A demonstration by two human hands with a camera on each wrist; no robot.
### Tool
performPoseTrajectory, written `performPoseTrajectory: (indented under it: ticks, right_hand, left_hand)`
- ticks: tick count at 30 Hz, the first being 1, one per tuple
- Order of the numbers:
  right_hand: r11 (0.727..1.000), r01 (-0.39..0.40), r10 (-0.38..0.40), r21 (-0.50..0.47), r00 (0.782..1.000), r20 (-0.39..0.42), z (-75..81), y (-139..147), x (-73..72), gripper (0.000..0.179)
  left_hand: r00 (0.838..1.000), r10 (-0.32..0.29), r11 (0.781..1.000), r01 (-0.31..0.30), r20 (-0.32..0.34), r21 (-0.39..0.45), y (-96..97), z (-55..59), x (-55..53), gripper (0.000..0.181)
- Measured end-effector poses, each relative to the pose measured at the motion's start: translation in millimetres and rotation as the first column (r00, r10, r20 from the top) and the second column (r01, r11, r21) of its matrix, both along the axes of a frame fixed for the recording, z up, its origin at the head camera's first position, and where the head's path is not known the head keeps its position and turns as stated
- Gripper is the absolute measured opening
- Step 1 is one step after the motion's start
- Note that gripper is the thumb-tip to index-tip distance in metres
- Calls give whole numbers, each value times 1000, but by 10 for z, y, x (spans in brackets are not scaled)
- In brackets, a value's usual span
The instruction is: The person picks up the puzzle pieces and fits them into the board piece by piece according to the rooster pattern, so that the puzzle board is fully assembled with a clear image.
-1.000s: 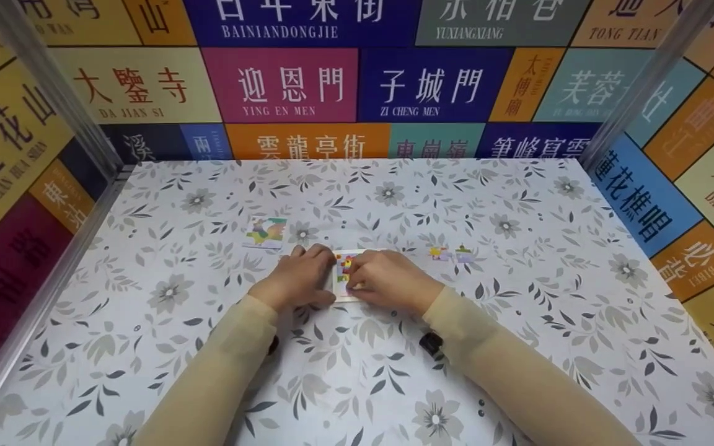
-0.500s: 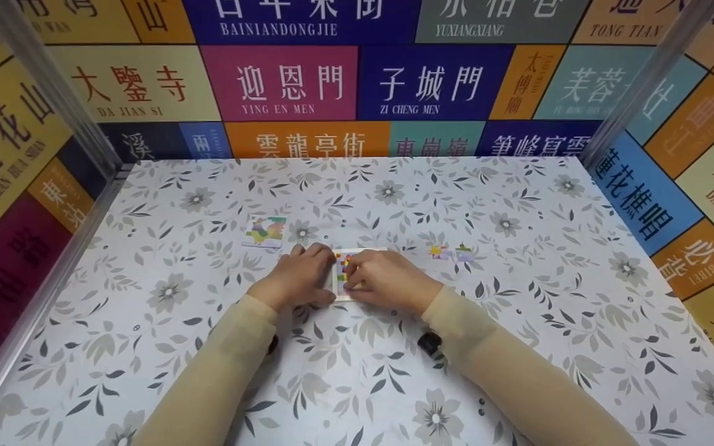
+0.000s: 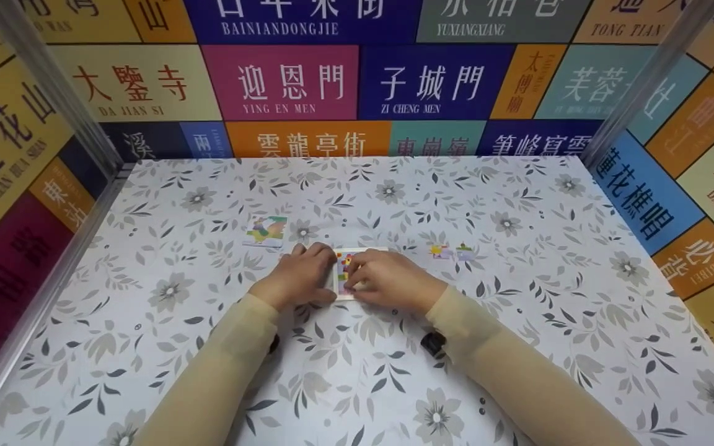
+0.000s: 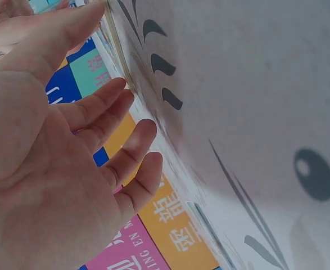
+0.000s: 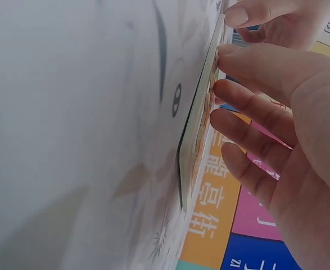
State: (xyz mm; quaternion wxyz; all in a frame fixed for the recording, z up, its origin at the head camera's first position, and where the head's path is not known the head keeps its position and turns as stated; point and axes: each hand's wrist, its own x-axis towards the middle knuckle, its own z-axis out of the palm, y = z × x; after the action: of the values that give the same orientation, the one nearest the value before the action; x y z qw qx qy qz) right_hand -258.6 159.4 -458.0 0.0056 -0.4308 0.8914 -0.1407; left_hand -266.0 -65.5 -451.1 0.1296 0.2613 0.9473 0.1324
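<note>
A small jigsaw puzzle in a white-edged tray [image 3: 344,298] lies flat on the table between the two hands. My left hand [image 3: 295,277] rests at the tray's left side; in the left wrist view its fingers [image 4: 132,154] are loosely bent, with thumb and fingertips close to the tray edge. My right hand [image 3: 394,282] is over the puzzle's right part. In the right wrist view, its thumb [image 5: 249,59] and fingertips touch the puzzle's top face. No piece shows between them. The right hand hides much of the colourful picture.
Two loose puzzle pieces, one with yellow [image 3: 437,250] and one with green and purple [image 3: 463,251], lie right of the hands. A colourful picture card [image 3: 266,230] lies behind the left hand. Panels with large characters [image 3: 295,83] wall the table's back and sides.
The right fingers shift very slightly over the puzzle. The left hand, the tray, the loose pieces and the card stay in place.
</note>
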Motion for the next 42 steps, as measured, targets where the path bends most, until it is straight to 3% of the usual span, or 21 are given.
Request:
performPoseTrajectory:
  ticks: [21, 42]
  right_hand:
    - [982, 156, -143, -104, 982, 124, 39, 356, -4, 11]
    - [931, 349, -338, -104, 935, 106, 83, 921, -115, 12]
  left_hand:
    - [999, 35, 999, -35, 28, -15, 13, -1, -14, 69]
    - [999, 33, 999, -32, 43, -19, 14, 24, 4, 69]
